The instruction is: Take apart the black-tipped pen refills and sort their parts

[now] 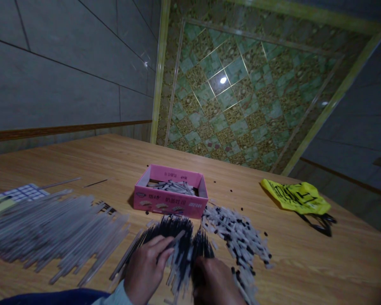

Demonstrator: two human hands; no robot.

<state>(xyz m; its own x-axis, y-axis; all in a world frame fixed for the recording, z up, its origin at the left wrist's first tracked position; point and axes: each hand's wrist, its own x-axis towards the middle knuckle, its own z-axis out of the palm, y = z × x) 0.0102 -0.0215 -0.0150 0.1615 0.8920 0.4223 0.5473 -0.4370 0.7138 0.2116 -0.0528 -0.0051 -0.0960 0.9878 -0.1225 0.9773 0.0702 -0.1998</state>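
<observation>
My left hand point(147, 264) pinches a slim, pale tube point(179, 235) over the thin black rods point(171, 223); my right hand point(214, 277) curls beside them, its hold hidden from me. Just beyond, a pink cardboard box point(169, 205) stands on the brown wooden counter point(305, 258).

Left hand point(150, 263) in pinch, right hand point(216, 280) curled

Dim light, white glare on the green tiles point(236, 70), right hand point(216, 279) shadowed and perhaps motion-blurred.
</observation>
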